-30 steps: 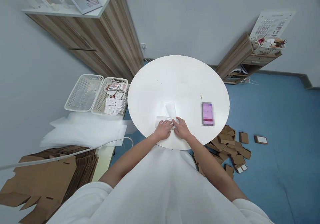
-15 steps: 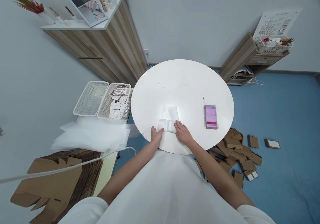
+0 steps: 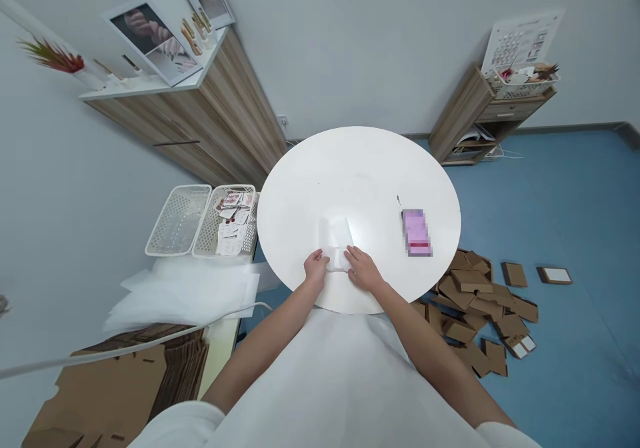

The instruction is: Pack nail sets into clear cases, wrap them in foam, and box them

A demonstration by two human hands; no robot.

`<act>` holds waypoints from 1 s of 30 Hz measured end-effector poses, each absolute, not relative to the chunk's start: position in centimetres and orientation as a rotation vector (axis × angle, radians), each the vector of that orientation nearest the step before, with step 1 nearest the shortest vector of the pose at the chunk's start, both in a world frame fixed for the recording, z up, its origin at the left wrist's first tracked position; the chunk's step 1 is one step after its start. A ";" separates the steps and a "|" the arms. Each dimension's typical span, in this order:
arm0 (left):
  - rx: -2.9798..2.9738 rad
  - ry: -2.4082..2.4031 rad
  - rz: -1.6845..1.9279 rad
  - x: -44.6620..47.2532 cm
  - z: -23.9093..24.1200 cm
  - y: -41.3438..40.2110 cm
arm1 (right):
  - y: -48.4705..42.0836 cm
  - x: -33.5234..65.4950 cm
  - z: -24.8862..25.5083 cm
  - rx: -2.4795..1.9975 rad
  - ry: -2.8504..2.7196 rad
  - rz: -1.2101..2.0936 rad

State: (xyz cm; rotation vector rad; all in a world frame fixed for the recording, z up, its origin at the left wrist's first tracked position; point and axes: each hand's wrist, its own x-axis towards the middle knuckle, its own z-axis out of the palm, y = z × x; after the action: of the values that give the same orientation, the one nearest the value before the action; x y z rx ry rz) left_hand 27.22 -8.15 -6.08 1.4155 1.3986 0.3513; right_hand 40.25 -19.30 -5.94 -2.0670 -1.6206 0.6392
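A translucent white foam sheet (image 3: 342, 233), partly folded, lies near the front edge of the round white table (image 3: 300, 188). Its near part forms a small folded packet; whether anything is wrapped inside is hidden. At the packet's left side, my left hand (image 3: 315, 267) has curled fingers, with thumb and fingertips closed at the sheet's edge. My right hand (image 3: 365, 269) rests on the packet's right side, fingers stretched out and pressing lightly on it. Farther right on the table sits a pixelated purple box (image 3: 417, 233), touched by neither hand.
Left of the table are an empty white basket (image 3: 179, 221), another basket (image 3: 249, 235) with printed cards, stacked foam sheets (image 3: 185, 288) and flat cardboard (image 3: 110, 388). A white cable (image 3: 165, 335) crosses there. Brown boxes (image 3: 470, 281) are heaped on the floor at right.
The left flap of the foam sheet, flat under my left hand before, now stands or lies turned upward. My left hand's fingers have curled more. My right hand stays on the packet; the camera view shifted slightly.
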 end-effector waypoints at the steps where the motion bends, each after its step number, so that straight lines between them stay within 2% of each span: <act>1: 1.459 1.374 0.353 27.4 -5.7 -8.4 | -19.2 40.3 -5.9 -2.069 -1.609 0.637; 8: 1.649 1.140 0.254 28.4 -4.6 -9.4 | -19.0 40.3 -6.3 -2.151 -1.482 0.614; 18: 2.340 0.826 -0.194 28.7 -4.0 -10.2 | -18.5 40.8 -5.8 -2.049 -1.233 0.853; 22: 2.500 0.764 -0.315 28.8 -3.5 -10.8 | -18.0 40.8 -5.2 -2.041 -0.935 0.912; 26: 2.447 0.736 -0.338 28.5 -3.0 -11.1 | -16.5 40.6 -5.1 -2.209 -0.771 0.843; 30: 2.257 0.668 -0.171 27.0 -3.0 -10.8 | -15.8 40.8 -5.4 -2.259 -0.780 0.808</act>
State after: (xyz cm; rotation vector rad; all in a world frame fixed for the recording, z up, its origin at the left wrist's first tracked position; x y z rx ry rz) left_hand 27.03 -10.85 -2.96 2.2573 0.6677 -0.1710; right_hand 40.76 -15.79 -5.44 -2.2592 -0.7797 0.8084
